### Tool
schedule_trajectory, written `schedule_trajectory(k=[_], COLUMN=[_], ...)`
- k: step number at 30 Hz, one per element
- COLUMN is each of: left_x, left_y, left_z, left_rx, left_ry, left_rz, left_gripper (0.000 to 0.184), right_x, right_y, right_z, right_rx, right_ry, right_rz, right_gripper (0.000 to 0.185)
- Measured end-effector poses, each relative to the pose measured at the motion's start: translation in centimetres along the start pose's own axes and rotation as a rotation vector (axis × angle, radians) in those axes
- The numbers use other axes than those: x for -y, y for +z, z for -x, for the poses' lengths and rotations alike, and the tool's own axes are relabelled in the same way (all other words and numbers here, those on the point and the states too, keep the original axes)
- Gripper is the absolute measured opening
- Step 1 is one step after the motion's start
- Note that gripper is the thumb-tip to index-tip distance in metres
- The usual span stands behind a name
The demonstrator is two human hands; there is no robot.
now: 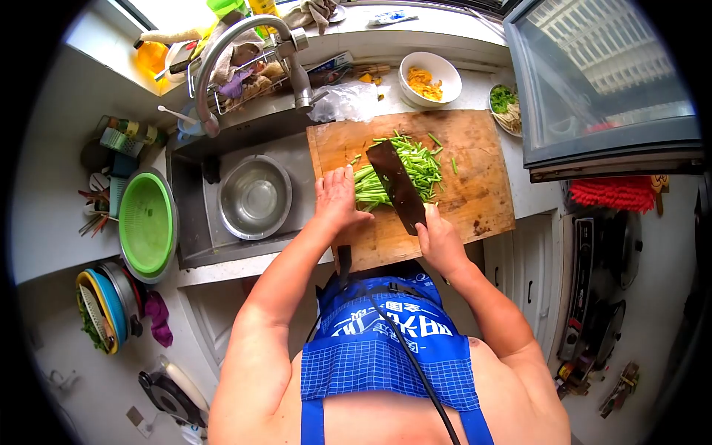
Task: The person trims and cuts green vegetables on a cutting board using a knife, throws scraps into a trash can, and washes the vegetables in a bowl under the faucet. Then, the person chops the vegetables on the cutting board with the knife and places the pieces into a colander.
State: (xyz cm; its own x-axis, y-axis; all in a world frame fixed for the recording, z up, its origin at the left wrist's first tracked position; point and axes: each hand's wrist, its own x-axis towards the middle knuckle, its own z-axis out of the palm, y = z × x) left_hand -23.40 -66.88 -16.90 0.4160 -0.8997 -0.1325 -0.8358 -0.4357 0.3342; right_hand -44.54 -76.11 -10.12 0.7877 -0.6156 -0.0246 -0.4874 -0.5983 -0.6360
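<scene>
My right hand [440,236] is closed around the handle of a dark, broad-bladed cleaver [396,185]. The blade lies slantwise over a heap of chopped green stalks [421,167] on a wooden cutting board [475,156]. At the board's left side, my left hand [341,197] rests with its fingers stretched out and the thumb apart, beside the left ends of the stalks [366,187]. A few cut pieces lie loose to the right of the heap. The blade hides part of the stalks beneath it.
Left of the board is a sink [199,222] holding a metal bowl [256,196], under a curved faucet [222,52]. A white bowl [450,70] of yellow food stands behind the board. An open window pane [608,81] juts in at right. A green basin [146,226] sits far left.
</scene>
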Motion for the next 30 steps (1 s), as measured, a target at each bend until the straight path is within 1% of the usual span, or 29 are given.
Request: schedule_trajectory(k=[1,3,4,6,7,9,13,16,18,22,24,25,27,30], left_x=[0.0,-0.5,-0.7,-0.9,-0.7,-0.3,-0.3,-0.2,-0.2,0.0,0.1,0.1,0.1,0.1], left_y=[0.1,0.5,0.6,0.6,1.1,2.7,3.0,3.0,2.8,2.9,3.6,3.7,3.8,4.3], left_z=[0.1,0.0,0.0,0.2,0.3,0.4,0.3,0.0,-0.1,-0.2,-0.1,0.1,0.0,0.2], left_rx=[0.001,0.020,0.021,0.025,0.026,-0.119,-0.122,-0.069,-0.010,0.037,-0.022,-0.015,-0.126,-0.148], left_ry=[-0.004,-0.032,-0.035,-0.033,-0.036,0.026,0.040,0.036,0.034,0.051,0.056,0.055,0.099,0.093], left_rz=[0.003,-0.015,-0.011,-0.023,-0.019,-0.044,-0.079,-0.086,-0.093,-0.072,-0.070,-0.066,-0.059,-0.050], left_gripper=[0.113,0.099,0.099,0.080,0.080,0.069,0.065,0.060,0.055,0.053,0.052,0.052,0.050,0.054], right_x=[0.2,1.0,1.6,2.4,2.3,1.7,2.1,3.5,4.2,4.0,3.9,3.0,0.8,0.5], right_y=[0.2,0.5,0.6,0.8,1.2,2.1,2.4,1.8,1.4,2.7,3.4,4.2,5.8,5.8], right_z=[0.1,-0.1,-0.3,-0.5,-0.6,-0.9,-1.7,-2.9,-3.6,-4.6,-4.4,-3.8,-3.0,-3.0], right_rx=[0.044,0.103,0.108,0.165,0.169,0.149,0.198,0.262,0.381,0.439,0.398,0.405,0.234,0.180], right_ry=[0.009,0.005,0.005,0.048,0.047,0.018,0.018,0.067,0.145,0.182,0.168,0.173,0.118,0.088], right_rz=[0.023,0.075,0.077,0.107,0.108,0.146,0.238,0.262,0.317,0.311,0.367,0.367,0.334,0.282], right_gripper=[0.032,0.031,0.031,0.029,0.029,0.029,0.028,0.028,0.030,0.028,0.025,0.025,0.022,0.023])
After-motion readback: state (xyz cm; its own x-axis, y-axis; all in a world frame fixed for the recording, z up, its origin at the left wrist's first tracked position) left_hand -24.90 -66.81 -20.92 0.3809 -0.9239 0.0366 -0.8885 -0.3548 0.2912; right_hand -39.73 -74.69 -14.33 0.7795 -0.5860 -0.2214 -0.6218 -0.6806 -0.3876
